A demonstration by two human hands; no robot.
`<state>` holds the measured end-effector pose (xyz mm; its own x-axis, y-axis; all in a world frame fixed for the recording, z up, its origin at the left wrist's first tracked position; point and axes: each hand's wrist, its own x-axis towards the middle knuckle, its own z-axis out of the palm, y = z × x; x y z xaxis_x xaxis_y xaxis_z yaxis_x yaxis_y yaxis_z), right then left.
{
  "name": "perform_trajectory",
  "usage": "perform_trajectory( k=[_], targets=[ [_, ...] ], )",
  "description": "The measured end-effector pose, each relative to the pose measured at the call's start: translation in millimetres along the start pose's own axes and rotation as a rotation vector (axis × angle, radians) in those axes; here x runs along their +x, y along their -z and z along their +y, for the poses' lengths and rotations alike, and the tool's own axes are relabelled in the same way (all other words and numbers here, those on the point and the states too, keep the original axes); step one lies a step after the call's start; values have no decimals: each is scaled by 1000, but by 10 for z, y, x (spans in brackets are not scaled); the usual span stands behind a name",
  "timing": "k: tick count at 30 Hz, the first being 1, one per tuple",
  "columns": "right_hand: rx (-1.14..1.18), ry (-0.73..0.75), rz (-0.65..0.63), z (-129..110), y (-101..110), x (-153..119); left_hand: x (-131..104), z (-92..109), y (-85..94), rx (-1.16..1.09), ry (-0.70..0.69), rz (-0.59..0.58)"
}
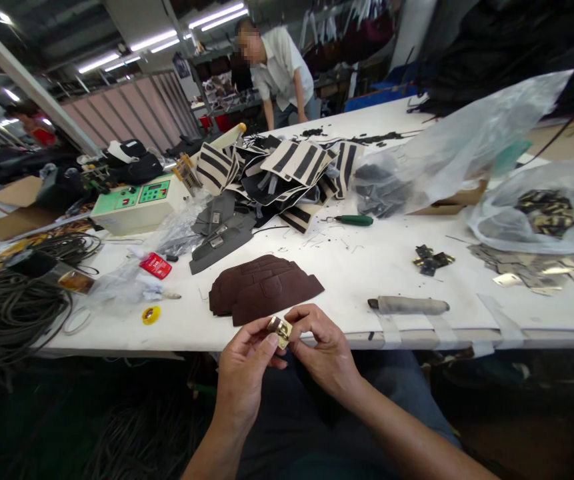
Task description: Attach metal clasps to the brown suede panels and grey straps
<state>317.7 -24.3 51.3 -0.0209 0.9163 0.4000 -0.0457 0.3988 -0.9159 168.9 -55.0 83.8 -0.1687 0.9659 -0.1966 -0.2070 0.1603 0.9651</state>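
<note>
Just over the table's front edge, a small gold-coloured metal bag clasp [281,331] is held between both hands. My left hand [247,360] is closed, its thumb and fingers pinching the left side of the clasp. From the right, my right hand [321,347] pinches it by thumb and fingertips. A dark brown strip shows on the clasp, but its finer parts are too small to make out. Right behind my hands lies a stack of dark brown leather pieces [267,287], apart from my fingers.
Behind are grey pieces with metal fittings [224,233], striped panels [297,160] and a green-handled tool [354,219]. At right lie a wrapped tool [409,305], metal plates [531,267] and plastic bags [481,147]. Coiled cords [7,320] fill the left. A person [284,73] leans over the far side.
</note>
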Motion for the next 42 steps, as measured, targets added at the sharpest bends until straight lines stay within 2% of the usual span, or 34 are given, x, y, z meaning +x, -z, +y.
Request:
perform_trajectory(
  k=[6, 11, 14, 21, 24, 27, 35, 42],
  targets=[
    [167, -184, -7, -125, -27, -311, -289, -73, 81, -47, 53, 26],
    [351, -332, -41, -263, 31, -430, -436, -83, 67, -53, 62, 42],
    [421, -370, -50, -323, 55, -476, -496, -70, 59, 28, -16, 23],
    [574, -444, 11, -399, 70, -542, -572, 20, 34, 216, -312, -51],
    [589, -474, 48, -433, 84, -542, -595, 48, 11, 304, -375, -80],
    [643, -499, 60, -451, 93, -520, -596, 27, -4, 262, -341, -79],
    [622, -549, 77, -295, 157, -514, -462, -79, -8, -25, -58, -4],
    [689, -589, 8, -188, 138, -571, -316, -96, -50, -72, -7, 35]
  ],
)
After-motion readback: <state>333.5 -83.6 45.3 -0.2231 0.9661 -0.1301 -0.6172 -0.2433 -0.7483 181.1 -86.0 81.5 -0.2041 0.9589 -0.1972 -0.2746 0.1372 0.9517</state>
